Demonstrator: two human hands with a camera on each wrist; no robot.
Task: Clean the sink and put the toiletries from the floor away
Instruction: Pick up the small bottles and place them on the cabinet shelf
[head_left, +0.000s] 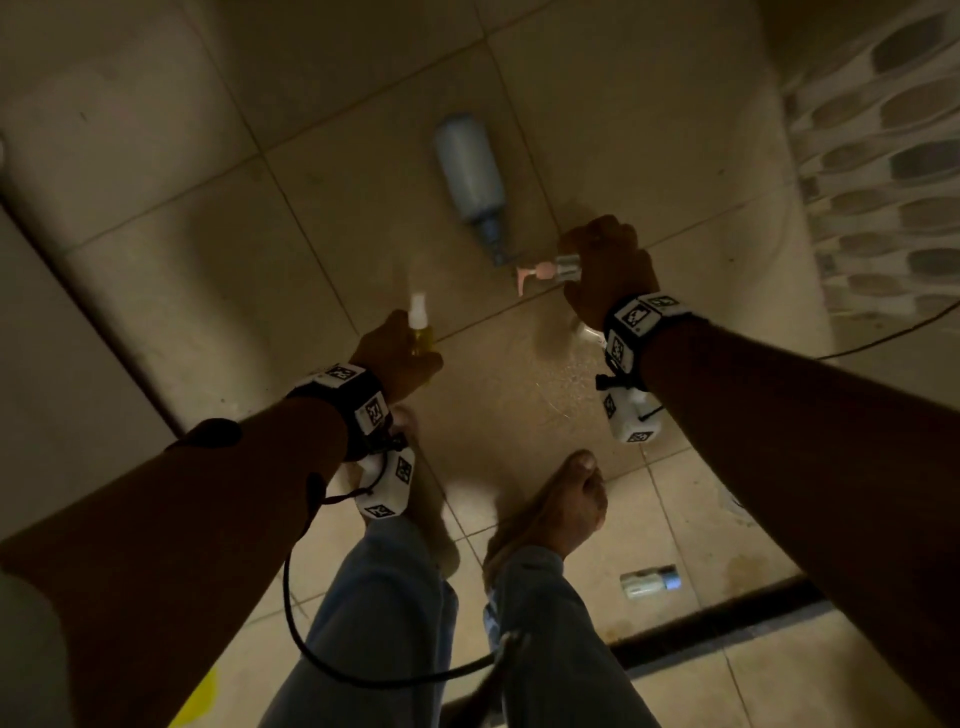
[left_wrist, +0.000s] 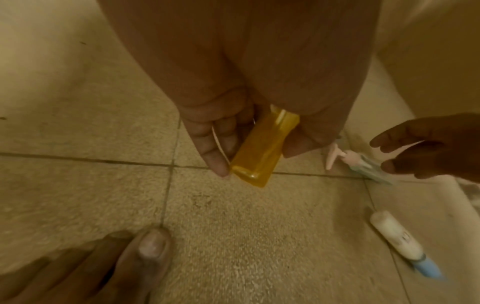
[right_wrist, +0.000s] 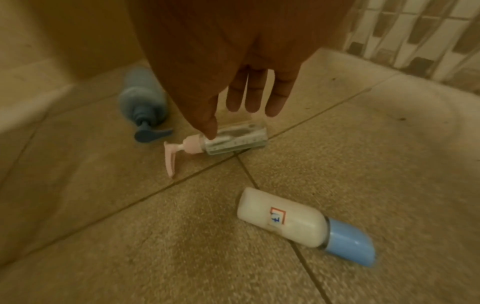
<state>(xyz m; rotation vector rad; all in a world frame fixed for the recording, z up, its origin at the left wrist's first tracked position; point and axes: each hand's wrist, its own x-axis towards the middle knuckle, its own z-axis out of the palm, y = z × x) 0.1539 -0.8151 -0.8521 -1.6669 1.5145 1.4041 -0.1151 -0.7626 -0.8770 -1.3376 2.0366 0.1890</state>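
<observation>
Dim beige floor tiles (right_wrist: 389, 144) carry the scattered toiletries, and the weak light is itself a hazard, since small things are easy to overlook. Largest is the blue pump bottle (head_left: 470, 174), lying on its side near the wall, its nozzle just beside the clear pump bottle (right_wrist: 235, 138) with the pink pump head; a careless reach could knock one against the other and send it rolling. Next comes the white bottle with a blue cap (right_wrist: 298, 224), lying apart, close enough to the bare feet (head_left: 561, 499) to be kicked. The right hand (head_left: 605, 270) hangs over the clear bottle, thumb touching its neck and fingers straight, so nothing is gripped; pinching only that smooth neck could let the bottle swing or slip. The left hand (head_left: 397, 358) is curled round the small yellow spray bottle (left_wrist: 259, 148), a grip so loose toward the base that further bending might drop it.
</observation>
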